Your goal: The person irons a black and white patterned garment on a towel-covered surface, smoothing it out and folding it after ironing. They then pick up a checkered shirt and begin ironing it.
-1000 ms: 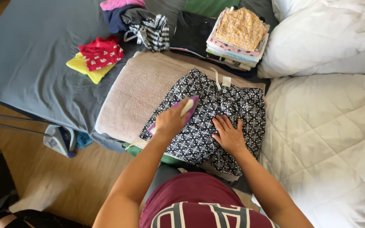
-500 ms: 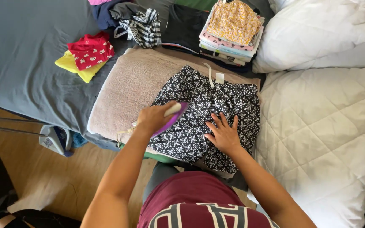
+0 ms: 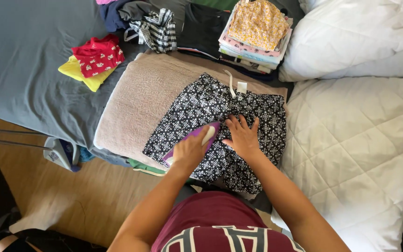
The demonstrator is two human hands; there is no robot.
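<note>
left hand [image 3: 188, 151] has its grip clenched on the purple iron [image 3: 197, 142], mid-shorts [image 3: 220, 126]; right hand [image 3: 242, 137] lies flat beside it; folded stack [image 3: 255, 32] done beyond; loose clothes [image 3: 155, 25] left.

A bed covered by a grey-blue sheet [image 3: 19, 60] carries a beige terry towel [image 3: 141, 102] at its near middle, a red-and-yellow heap of small clothes [image 3: 92, 63] to the left, a folded stack of pastel garments [image 3: 253, 42] far, and white quilted bedding [image 3: 355, 154] on the right.
</note>
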